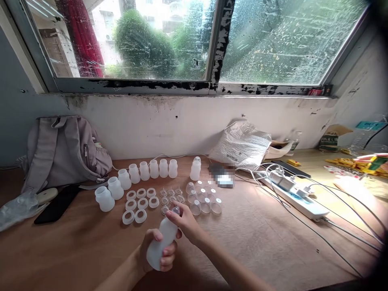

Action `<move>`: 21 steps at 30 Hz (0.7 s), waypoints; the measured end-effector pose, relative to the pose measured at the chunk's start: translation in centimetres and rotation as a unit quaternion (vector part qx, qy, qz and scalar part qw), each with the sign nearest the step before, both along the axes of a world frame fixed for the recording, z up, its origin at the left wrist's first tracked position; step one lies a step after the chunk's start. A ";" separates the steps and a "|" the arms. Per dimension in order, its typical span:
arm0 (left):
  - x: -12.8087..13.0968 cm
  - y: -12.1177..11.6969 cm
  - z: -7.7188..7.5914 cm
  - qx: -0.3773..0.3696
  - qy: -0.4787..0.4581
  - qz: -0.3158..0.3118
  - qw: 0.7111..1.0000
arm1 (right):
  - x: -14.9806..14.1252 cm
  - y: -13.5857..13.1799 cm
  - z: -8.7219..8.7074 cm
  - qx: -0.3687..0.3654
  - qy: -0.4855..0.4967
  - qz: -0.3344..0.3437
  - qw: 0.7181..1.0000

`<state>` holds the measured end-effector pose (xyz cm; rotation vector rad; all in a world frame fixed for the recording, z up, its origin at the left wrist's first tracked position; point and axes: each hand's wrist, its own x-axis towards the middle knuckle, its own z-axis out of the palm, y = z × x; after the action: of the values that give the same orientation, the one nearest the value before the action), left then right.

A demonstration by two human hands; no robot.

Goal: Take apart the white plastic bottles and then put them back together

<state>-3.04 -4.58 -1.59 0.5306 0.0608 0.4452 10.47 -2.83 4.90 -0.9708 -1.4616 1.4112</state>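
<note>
My left hand (pixel 144 252) is wrapped round the body of a frosted white baby bottle (pixel 159 247), tilted with its top away to the right. At that top my right hand (pixel 187 223) closes its fingers round the neck end, where a clear teat (pixel 176 209) pokes out. The fingers hide whether a collar ring sits there. Just beyond lie several white collar rings (pixel 140 216) and several clear teats (pixel 164 201). Clear dome caps (pixel 205 206) stand in rows to their right. Open bottles (pixel 104 199) form a curved line behind, and one capped bottle (pixel 195 169) stands apart.
A grey backpack (pixel 66 153), a black phone (pixel 57 205) and a plastic bag (pixel 18 210) are on the left. At the right lie a silvery bag (pixel 242 145) and a power strip (pixel 295 198) with trailing cables. A window is above the wooden table (pixel 257 238).
</note>
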 end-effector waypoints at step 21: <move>-1.3 1.3 0.9 0.032 0.068 0.046 0.996 | 0.8 2.4 -2.0 -0.004 0.133 -0.120 0.984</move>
<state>-4.35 -3.25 -0.68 0.6230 0.2034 0.5021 11.22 -0.43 2.95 -0.8918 -1.1058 1.3135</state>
